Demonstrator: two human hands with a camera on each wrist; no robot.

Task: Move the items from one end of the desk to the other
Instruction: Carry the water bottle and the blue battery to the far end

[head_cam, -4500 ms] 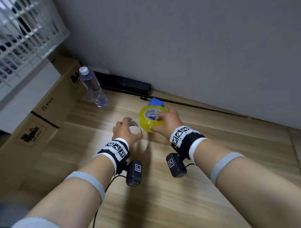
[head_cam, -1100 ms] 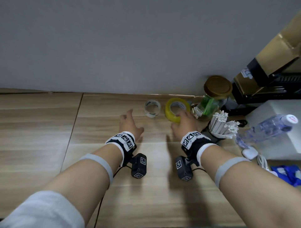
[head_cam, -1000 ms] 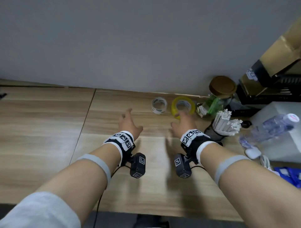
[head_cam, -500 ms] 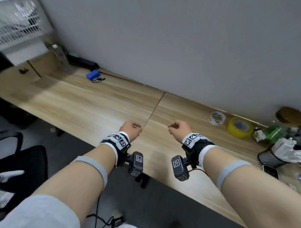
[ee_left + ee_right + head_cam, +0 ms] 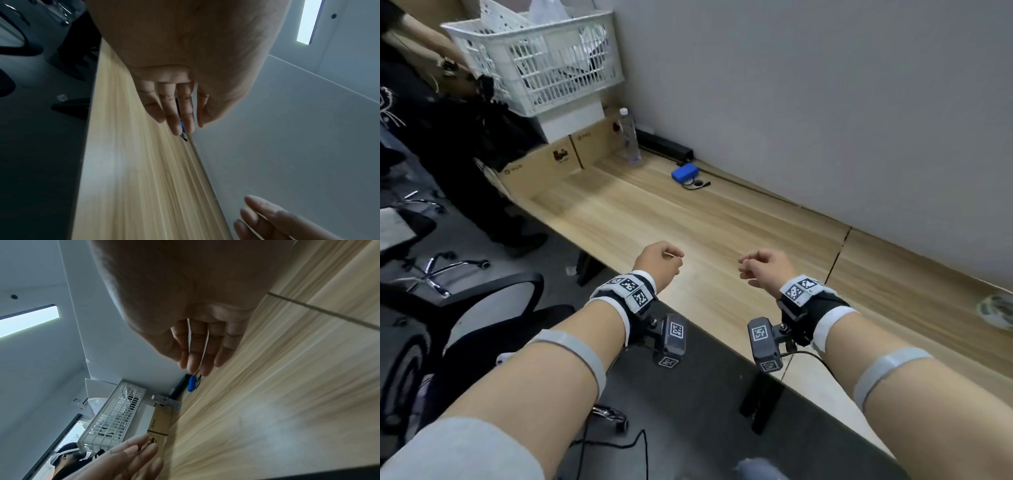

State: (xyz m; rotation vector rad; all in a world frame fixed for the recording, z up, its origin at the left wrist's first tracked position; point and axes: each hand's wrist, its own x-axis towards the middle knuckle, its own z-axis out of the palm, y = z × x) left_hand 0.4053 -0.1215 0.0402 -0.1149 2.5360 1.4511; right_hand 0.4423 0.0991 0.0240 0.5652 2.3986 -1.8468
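A blue box with a short black cable lies far down the desk by the wall, and a clear water bottle stands beyond it. My left hand and right hand hover side by side over the desk's front part, well short of the box. Both hold nothing, and their fingers hang loosely curled. The right wrist view shows the blue box and the bottle past my relaxed fingers. A white tape roll lies at the far right edge.
A white plastic basket sits on cardboard boxes at the desk's left end. A black power strip runs along the wall. An office chair stands left of the desk edge, and another person is behind the boxes.
Both hands let go of the tape rolls at the right end and drew back. The view swung left along the desk; the yellow tape has left the picture and the blue box is nearer.
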